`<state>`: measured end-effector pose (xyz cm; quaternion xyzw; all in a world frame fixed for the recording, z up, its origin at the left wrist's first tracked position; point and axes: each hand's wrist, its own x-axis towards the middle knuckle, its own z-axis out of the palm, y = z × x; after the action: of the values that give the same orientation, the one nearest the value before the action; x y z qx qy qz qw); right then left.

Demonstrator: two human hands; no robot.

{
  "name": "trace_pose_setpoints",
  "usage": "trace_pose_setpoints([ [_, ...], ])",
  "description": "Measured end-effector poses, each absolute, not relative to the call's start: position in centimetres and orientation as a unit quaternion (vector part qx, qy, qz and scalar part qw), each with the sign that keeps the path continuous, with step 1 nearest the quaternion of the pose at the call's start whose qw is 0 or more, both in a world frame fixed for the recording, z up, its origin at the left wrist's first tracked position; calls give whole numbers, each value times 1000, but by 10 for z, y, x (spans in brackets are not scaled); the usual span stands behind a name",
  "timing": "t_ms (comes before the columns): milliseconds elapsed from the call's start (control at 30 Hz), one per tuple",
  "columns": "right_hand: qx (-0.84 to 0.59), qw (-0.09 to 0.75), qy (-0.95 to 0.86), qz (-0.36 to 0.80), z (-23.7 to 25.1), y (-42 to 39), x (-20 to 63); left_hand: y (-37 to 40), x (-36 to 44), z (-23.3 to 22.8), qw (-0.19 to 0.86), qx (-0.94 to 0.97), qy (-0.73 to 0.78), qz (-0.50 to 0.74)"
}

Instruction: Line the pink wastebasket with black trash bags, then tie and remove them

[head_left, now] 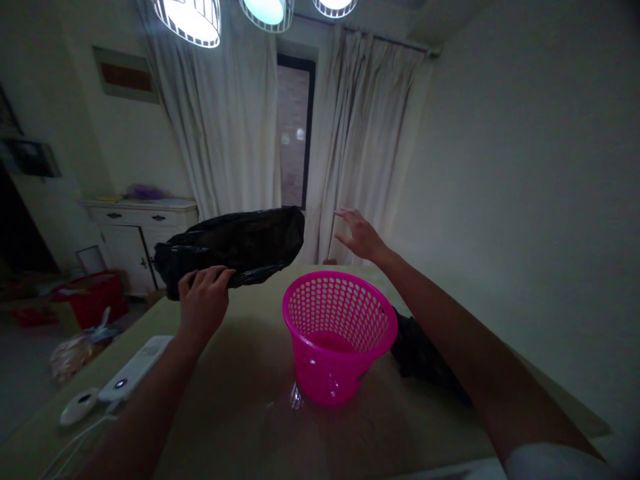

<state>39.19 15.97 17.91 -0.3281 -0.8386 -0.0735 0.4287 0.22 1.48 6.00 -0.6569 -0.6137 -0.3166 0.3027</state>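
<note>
My left hand is closed on the near edge of a black plastic bag. The bag is held up in the air, its mouth spread wide, above the table's left half. My right hand hangs in the air with fingers apart, holding nothing, to the right of the bag and beyond the basket. Between my arms a bright pink plastic basket with a holed wall stands upright on the table; nothing shows inside it. More black plastic lies to the right of the basket, partly hidden by my right forearm.
On the table's left edge are a white power strip, a round white device and a white cable. A white cabinet stands behind at the left, red containers on the floor beside it. Lamps hang overhead.
</note>
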Motion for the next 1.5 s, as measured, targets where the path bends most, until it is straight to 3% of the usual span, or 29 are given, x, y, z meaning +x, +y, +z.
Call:
trace_pose_setpoints([
  [167, -455, 563, -690, -32, 76, 131, 511, 15, -14, 9, 213, -664, -685, -212],
  [233, -483, 566, -667, -27, 34, 106, 554, 13, -23, -13, 168, -664, -712, -159],
  [333, -547, 497, -673, 17, -16, 55, 600, 10, -33, -36, 67, -672, -736, -46],
  [400, -620, 331, -704, 108, -40, 21, 619, 10, -32, -37, 39, -684, -728, -7],
  [467, -657, 189, -714, 149, -55, -8, 628, 10, -20, -26, 69, -704, -706, -40],
  [533, -663, 132, -726, 121, -65, -28, 630, 7, 2, -5, 111, -730, -661, -133],
  [700, -643, 163, -747, 38, -75, -44, 620, -21, 79, 40, 24, -786, -441, -432],
  [767, -682, 246, -687, 47, -65, -39, 617, -36, 105, 44, 0, -826, -351, -442],
  [900, -709, 525, -470, -23, 3, -19, 615, -54, 134, 39, 9, -879, -269, -393],
  [1000, -576, 723, -376, -69, 85, -6, 606, -55, 140, 35, 45, -879, -276, -386],
  [1067, -466, 805, -362, -58, 139, -1, 593, -54, 143, 33, 62, -876, -279, -388],
  [1267, -331, 798, -503, -1, 246, 18, 524, -57, 151, 31, 71, -873, -291, -386],
  [1500, -347, 737, -576, 64, 267, 67, 433, -61, 152, 32, 70, -868, -309, -382],
])
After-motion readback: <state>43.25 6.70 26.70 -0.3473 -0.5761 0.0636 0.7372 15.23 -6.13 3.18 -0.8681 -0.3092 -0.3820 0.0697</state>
